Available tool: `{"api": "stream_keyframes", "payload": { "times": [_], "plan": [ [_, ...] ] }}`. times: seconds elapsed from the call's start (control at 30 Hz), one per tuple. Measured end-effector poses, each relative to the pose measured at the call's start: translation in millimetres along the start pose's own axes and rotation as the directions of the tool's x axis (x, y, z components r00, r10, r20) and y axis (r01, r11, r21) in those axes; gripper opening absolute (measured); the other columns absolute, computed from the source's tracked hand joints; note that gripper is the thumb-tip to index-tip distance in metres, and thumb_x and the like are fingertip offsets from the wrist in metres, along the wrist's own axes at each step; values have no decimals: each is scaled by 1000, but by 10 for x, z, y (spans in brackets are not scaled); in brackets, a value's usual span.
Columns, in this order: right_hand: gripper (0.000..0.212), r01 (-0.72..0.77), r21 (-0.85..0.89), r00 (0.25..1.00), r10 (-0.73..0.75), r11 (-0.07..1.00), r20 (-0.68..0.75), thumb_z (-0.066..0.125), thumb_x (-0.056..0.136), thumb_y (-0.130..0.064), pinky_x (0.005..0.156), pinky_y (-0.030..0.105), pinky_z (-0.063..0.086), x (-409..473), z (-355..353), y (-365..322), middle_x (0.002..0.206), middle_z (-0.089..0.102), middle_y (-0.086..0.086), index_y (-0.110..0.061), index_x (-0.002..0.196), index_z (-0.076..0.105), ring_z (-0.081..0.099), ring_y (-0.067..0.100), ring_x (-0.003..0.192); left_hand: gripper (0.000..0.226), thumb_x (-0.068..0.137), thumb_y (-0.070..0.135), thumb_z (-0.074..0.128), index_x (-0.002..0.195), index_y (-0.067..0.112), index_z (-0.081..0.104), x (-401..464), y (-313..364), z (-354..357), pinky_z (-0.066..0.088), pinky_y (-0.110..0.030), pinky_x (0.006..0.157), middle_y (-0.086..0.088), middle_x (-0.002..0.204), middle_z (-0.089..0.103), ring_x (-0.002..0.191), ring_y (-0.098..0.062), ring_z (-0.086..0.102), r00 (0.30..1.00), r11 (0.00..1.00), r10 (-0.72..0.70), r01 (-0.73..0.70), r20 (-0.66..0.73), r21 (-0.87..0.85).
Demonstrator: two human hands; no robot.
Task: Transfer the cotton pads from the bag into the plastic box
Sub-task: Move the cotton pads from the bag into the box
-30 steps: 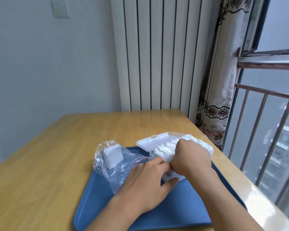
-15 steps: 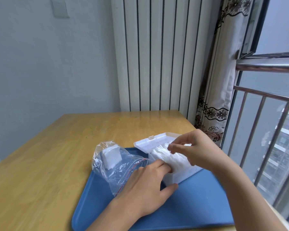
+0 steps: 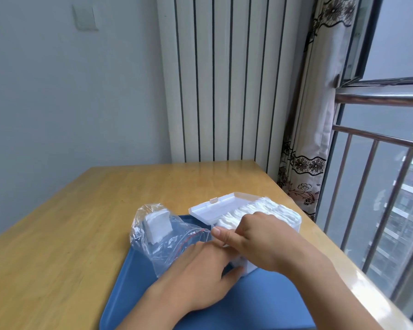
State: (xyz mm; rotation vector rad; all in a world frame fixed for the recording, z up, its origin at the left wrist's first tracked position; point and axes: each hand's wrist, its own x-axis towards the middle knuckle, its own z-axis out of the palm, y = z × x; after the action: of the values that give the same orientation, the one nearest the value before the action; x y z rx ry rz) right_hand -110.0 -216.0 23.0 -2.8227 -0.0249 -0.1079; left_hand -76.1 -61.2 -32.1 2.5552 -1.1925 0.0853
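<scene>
- Since half a second ago, the right hand (image 3: 260,239) is coming back down from its raised pinch above the white rectangular plastic box (image 3: 289,222) and is now lying across the near end of the box, its fingers (image 3: 221,235) curled down over the pads there; whether they are gripping any pad cannot be told.
- The left hand (image 3: 200,275) is staying flat, palm down, fingers spread loosely and gripping nothing, pressing the mouth of the crinkled clear plastic bag (image 3: 162,244) and touching the box's near corner.
- The fluffy white cotton pads (image 3: 267,209) are standing packed on edge in a ruffled row inside the box, rising above its rim; the hinged lid (image 3: 212,208) is lying open toward the left.
- A small square stack of remaining pads (image 3: 157,225) is sitting upright inside the bag, which is showing a thin red seal line.
- Bag and box are resting on a smooth blue plastic tray (image 3: 134,282) on the glossy light wooden bench (image 3: 69,234).
- Behind, a white ribbed radiator (image 3: 224,79), a patterned curtain (image 3: 305,139) and a barred window (image 3: 379,163) are standing against a pale wall.
</scene>
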Motion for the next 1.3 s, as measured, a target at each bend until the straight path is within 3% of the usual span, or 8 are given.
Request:
{"api": "stream_keyframes", "payload": {
  "times": [0.5, 0.73, 0.83, 0.9, 0.97, 1.07, 1.13, 1.3],
  "plan": [
    [90, -128, 20, 969, 120, 992, 217, 19, 81, -90, 63, 30, 43, -49, -2, 75, 50, 59, 4, -16, 77, 70, 70, 18, 54, 27, 98, 49, 48, 124, 47, 54, -35, 41, -137, 35, -27, 76, 13, 117, 59, 100, -14, 60, 1000, 996, -28, 28, -3, 90],
    [73, -6, 221, 991, -24, 975, 131, 34, 92, -75, 53, 26, 39, -16, -16, 69, 52, 57, 5, -13, 61, 55, 60, 15, 39, 25, 93, 36, 62, 118, 32, 64, -67, 17, -61, 53, -24, 73, 28, 133, 48, 77, -10, 68, 993, 967, 27, -54, -113, -248],
    [58, 194, 347, 973, -133, 918, -191, 48, 99, -54, 47, 19, 37, -17, -121, 76, 48, 61, -11, -13, 67, 72, 51, 6, 39, 14, 85, 24, 70, 98, 20, 73, -163, 59, -313, 47, -25, 47, 15, 116, 67, 60, -22, 69, 906, 762, -97, -198, -411, -616],
    [38, 297, 406, 938, -185, 864, -292, 61, 94, -35, 50, 29, 45, -42, -137, 21, 58, 70, -3, -14, 66, 75, 54, 12, 46, 20, 81, 32, 68, 95, 19, 73, -195, -122, -487, 53, -32, 48, 5, 100, 74, 68, -21, 71, 698, 724, -315, -262, -643, -639],
    [21, 303, 501, 953, -256, 811, -161, 60, 80, -23, 56, 38, 54, -97, -46, -108, 66, 72, 5, -17, 72, 77, 63, 23, 58, 31, 83, 35, 69, 112, 21, 70, -163, -515, -557, 59, -35, 75, -1, 110, 72, 97, -18, 68, 503, 846, -466, 14, -728, -533],
    [31, 385, 317, 918, -397, 867, -29, 51, 84, -8, 69, 32, 53, -112, 260, -294, 79, 74, -1, -19, 96, 77, 64, 9, 69, 58, 92, 40, 67, 140, 10, 54, -125, -1036, -427, 42, -36, 106, -9, 140, 58, 132, -28, 52, 513, 682, -729, 489, -454, -544],
    [40, 462, 185, 887, -456, 867, -80, 42, 84, 5, 82, 31, 50, -30, 469, -368, 94, 72, -5, -16, 100, 73, 62, 10, 86, 43, 97, 40, 61, 125, 8, 64, -103, -1165, -274, 43, -31, 86, -7, 117, 68, 115, -26, 61, 547, 578, -790, 509, -279, -638],
    [61, 387, 78, 922, -386, 919, -35, 37, 78, 12, 102, 30, 45, 154, 764, -382, 135, 56, 3, -14, 130, 57, 55, 23, 122, 40, 100, 30, 56, 82, -6, 62, -105, -1181, -200, 31, -31, 58, -5, 66, 52, 64, -18, 43, 596, 622, -737, 411, -320, -667]
  ]
}}
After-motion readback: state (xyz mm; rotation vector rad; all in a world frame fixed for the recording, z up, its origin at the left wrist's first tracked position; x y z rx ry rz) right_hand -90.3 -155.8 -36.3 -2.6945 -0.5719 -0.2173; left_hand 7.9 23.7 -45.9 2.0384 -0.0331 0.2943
